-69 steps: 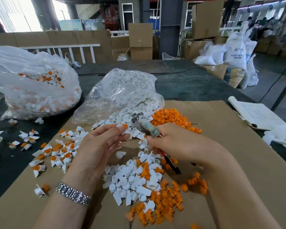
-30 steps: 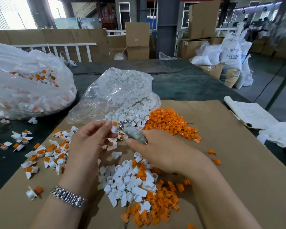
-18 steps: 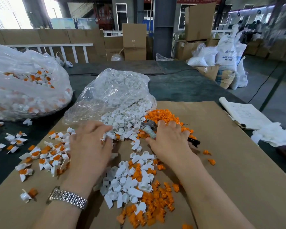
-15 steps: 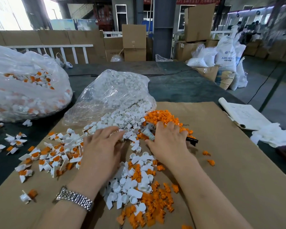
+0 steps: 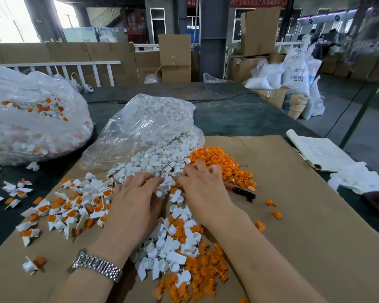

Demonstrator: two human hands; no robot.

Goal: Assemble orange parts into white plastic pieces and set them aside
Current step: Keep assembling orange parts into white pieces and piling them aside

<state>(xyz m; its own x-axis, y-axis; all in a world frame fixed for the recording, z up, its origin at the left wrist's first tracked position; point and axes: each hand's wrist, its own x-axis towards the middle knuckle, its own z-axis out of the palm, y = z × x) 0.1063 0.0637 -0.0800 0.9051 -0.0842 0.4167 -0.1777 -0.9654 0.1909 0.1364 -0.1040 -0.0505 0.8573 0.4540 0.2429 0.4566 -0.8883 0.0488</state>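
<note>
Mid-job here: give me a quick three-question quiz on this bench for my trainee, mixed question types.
1. True or false: the pile of loose orange parts lies to the right of the white plastic pieces spilling from the clear bag.
2. Multiple choice: the finished orange-and-white pieces set aside lie A) beside the notebook, B) left of the left hand, C) on the cardboard boxes at the back.
3. Fill in: the black-and-red tool lies on the brown cardboard just to the ____ of the right hand.

Key: 1 true; 2 B; 3 right.
</note>
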